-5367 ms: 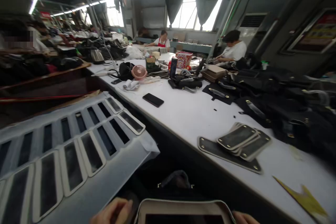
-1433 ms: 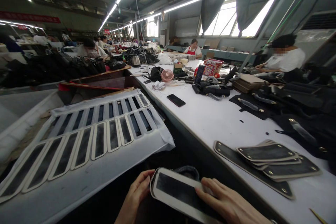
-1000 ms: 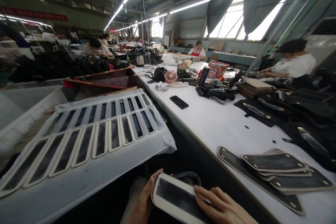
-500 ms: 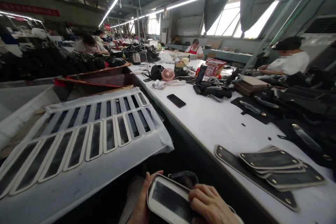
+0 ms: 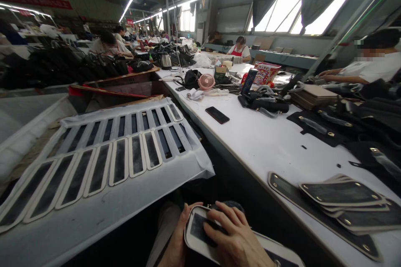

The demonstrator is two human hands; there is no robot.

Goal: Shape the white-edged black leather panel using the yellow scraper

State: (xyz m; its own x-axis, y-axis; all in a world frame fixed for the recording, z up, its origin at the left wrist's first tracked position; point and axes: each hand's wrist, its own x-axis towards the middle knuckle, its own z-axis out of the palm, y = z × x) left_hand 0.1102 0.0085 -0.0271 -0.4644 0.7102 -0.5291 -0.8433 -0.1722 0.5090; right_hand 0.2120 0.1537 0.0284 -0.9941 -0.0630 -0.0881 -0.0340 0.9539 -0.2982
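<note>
Two hands meet on the pale-rimmed panel [image 5: 200, 247], which lies slantwise at the bottom centre of the frame. The left hand [image 5: 175, 238] is clamped around its left end, at the rounded corner; the right hand [image 5: 236, 235] lies across the top, fingers a little spread over the dark middle, its thumb hard to make out. The step looks like pressing or smoothing. Done well, it probably wants the left hand holding that end steady while the right spreads even force out to the rim, so no edge lifts. Similar pieces [image 5: 137, 156] line the cloth-covered surface [image 5: 100, 221] at left; eyeleted pieces [image 5: 341, 192] sit stacked on the white table [image 5: 244, 142], lower right.
</note>
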